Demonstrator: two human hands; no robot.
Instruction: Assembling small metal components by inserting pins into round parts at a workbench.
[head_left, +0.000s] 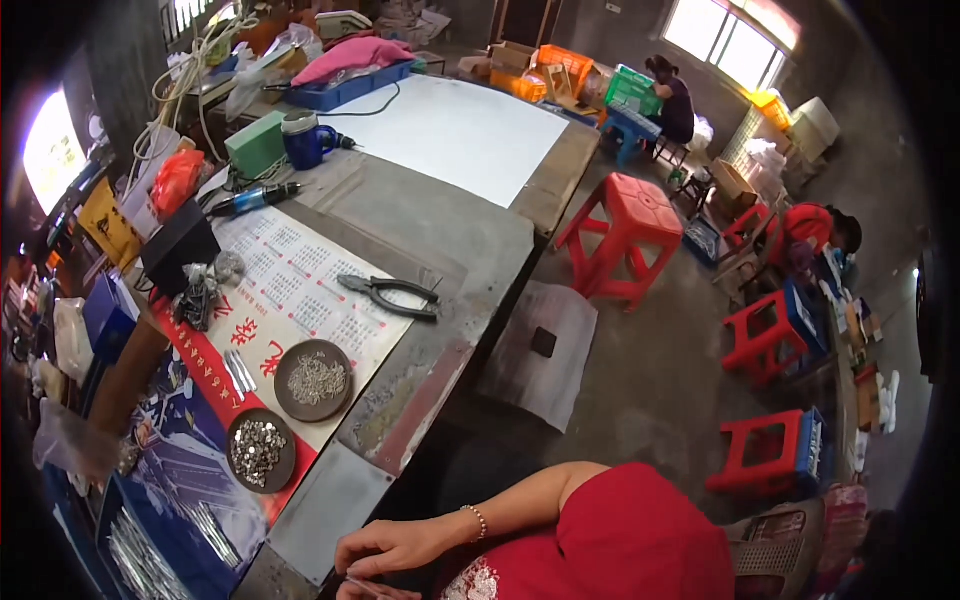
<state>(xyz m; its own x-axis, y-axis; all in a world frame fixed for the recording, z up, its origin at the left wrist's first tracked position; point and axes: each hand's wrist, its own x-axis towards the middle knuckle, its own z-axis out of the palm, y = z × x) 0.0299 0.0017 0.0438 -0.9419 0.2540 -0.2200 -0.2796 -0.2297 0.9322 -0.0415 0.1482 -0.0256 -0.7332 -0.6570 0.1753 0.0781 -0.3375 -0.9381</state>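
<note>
At the bottom edge, beside the table's metal-covered corner, is my right hand (392, 546), its fingers bent and closed, with a beaded bracelet on the wrist. Just below it, my left hand (372, 592) is mostly cut off by the frame; its visible fingers are curled. The two hands meet around something slim and small that I cannot make out. Nearest to them on the table is a brown dish (261, 450) of shiny silvery pieces. A second brown dish (312, 380) holds small pale metal parts. Black-handled pliers (390, 293) lie farther off, on a calendar sheet (310, 275).
Several slim metal pieces (240, 372) lie by the dishes. A blue bin (140, 540) of metal rods stands at lower left. Farther back are a power screwdriver (250, 200), a blue mug (305, 140) and a white sheet (460, 130). Red stools (625, 235) and a seated person (677, 105) are on the right.
</note>
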